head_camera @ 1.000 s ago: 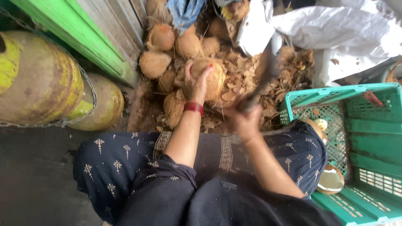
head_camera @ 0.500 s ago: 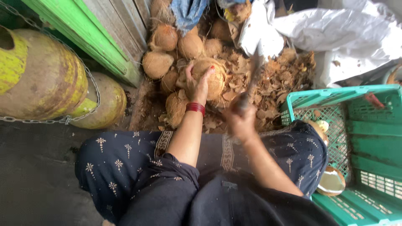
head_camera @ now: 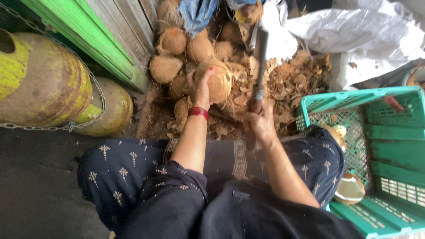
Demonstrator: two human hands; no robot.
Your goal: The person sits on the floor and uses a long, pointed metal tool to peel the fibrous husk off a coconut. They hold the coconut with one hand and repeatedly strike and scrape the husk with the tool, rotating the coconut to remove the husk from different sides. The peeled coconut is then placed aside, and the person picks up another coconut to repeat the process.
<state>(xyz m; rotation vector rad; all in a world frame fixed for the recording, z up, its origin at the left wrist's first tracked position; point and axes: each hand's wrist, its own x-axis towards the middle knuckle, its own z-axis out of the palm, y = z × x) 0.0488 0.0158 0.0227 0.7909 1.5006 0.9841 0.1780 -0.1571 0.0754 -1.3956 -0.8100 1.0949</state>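
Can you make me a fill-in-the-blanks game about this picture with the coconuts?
1. The left hand holds a brown ____ on the pile.
2. The right hand grips a long ____ that points up.
3. The plastic crate on the right is ____ in colour.
4. A ____ band sits on the left wrist.

Missing words: coconut, knife, green, red

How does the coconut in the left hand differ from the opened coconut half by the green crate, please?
The coconut in the left hand is whole, brown and fibrous; the coconut half by the green crate is split, showing white flesh. The first is held up over the husk scraps; the half lies untouched, cut face up. Both keep a brown shell.
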